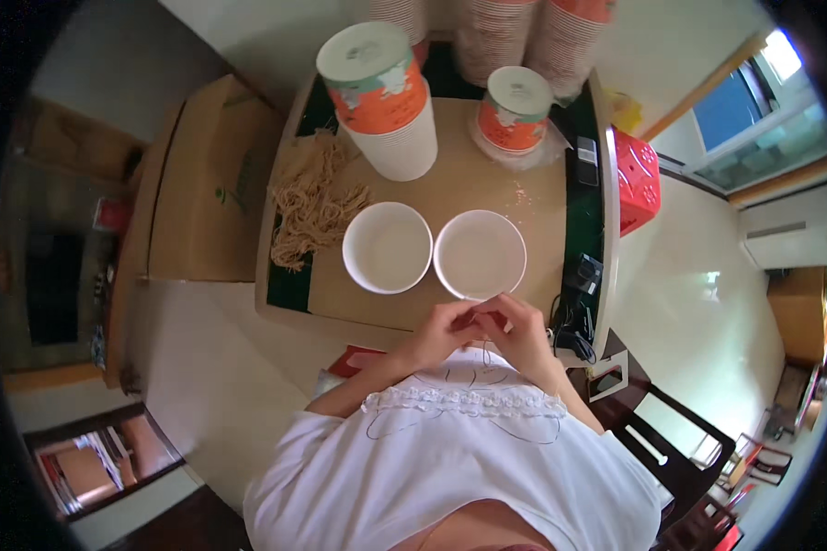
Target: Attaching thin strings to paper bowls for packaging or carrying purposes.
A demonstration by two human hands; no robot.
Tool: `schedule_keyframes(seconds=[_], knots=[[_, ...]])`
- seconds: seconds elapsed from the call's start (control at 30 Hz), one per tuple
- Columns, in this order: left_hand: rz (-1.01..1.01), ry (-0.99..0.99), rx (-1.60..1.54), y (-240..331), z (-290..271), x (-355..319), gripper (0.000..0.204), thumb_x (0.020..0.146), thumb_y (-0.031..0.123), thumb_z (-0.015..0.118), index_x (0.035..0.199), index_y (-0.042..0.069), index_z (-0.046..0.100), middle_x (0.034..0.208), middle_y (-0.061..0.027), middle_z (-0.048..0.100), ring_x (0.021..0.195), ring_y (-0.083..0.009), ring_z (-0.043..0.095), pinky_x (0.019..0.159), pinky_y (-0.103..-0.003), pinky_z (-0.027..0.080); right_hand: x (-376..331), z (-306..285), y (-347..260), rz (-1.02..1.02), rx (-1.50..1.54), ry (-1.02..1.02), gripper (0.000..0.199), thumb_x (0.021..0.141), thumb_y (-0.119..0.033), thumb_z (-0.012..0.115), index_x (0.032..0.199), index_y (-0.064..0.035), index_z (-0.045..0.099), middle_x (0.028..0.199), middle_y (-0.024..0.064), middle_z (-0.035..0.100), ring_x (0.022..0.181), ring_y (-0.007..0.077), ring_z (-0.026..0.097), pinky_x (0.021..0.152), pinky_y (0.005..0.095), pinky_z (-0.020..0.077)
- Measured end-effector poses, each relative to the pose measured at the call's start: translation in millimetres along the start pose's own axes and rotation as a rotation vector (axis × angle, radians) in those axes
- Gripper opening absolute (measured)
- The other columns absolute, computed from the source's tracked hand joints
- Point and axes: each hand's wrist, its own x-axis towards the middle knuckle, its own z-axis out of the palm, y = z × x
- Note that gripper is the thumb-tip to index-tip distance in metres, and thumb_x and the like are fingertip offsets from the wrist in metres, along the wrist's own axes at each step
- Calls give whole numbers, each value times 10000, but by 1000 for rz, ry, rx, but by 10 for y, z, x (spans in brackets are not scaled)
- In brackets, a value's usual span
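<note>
My left hand (439,332) and my right hand (521,332) meet at the near edge of the small table (469,188), fingertips pinched together on a thin string or thread that is hard to make out. Just beyond them stand two open white paper bowls, the left bowl (387,247) and the right bowl (480,254), side by side and empty. A heap of tan string pieces (311,204) lies at the table's left edge.
A tall stack of white bowls with orange-banded lid (382,96) and a shorter stack (515,110) stand farther back, with more cup stacks (496,32) behind. A cardboard box (207,184) sits left, a red stool (639,179) right, black devices (581,275) on the table's right edge.
</note>
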Motion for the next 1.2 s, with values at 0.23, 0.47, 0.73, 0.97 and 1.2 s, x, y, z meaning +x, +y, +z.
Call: schedule_keyframes(seconds=[0.23, 0.47, 0.73, 0.97, 1.2], knots=[[-88, -9, 405, -115, -330, -209, 187, 873, 132, 590, 967, -7, 673, 888, -91, 678, 791, -115, 619, 709, -239, 479, -274, -188, 475, -63, -193, 133, 70, 782, -2, 627, 836, -18, 584, 776, 118, 584, 670, 264, 591, 577, 312, 472], [-93, 115, 460, -10, -427, -159, 152, 855, 121, 613, 934, 19, 694, 753, -17, 621, 672, -77, 532, 598, -222, 421, -473, -304, 879, -42, -231, -208, 36, 787, -59, 577, 790, -31, 555, 756, 138, 589, 730, 335, 591, 635, 403, 476], [-33, 116, 663, 2, -287, 97, 89, 757, 91, 705, 796, 13, 688, 687, -11, 579, 626, -77, 505, 565, -230, 408, -577, -605, 1103, 165, -709, -471, 185, 748, -129, 600, 918, -59, 625, 928, 128, 621, 946, 301, 577, 783, 415, 472], [-52, -31, 657, -70, 195, 472, 100, 774, 47, 655, 853, -12, 671, 799, -66, 663, 692, -105, 604, 633, -255, 486, -265, 24, 754, -111, 341, 64, 564, 779, -61, 674, 1283, -72, 421, 1021, 123, 592, 857, 231, 604, 729, 304, 492], [-58, 94, 621, -203, 90, 453, 84, 795, 53, 672, 855, -6, 677, 762, -9, 651, 682, -59, 572, 629, -196, 455, -496, 87, 1018, -43, 401, 390, 101, 786, -40, 657, 874, -41, 609, 651, 80, 547, 536, 150, 477, 504, 275, 407]])
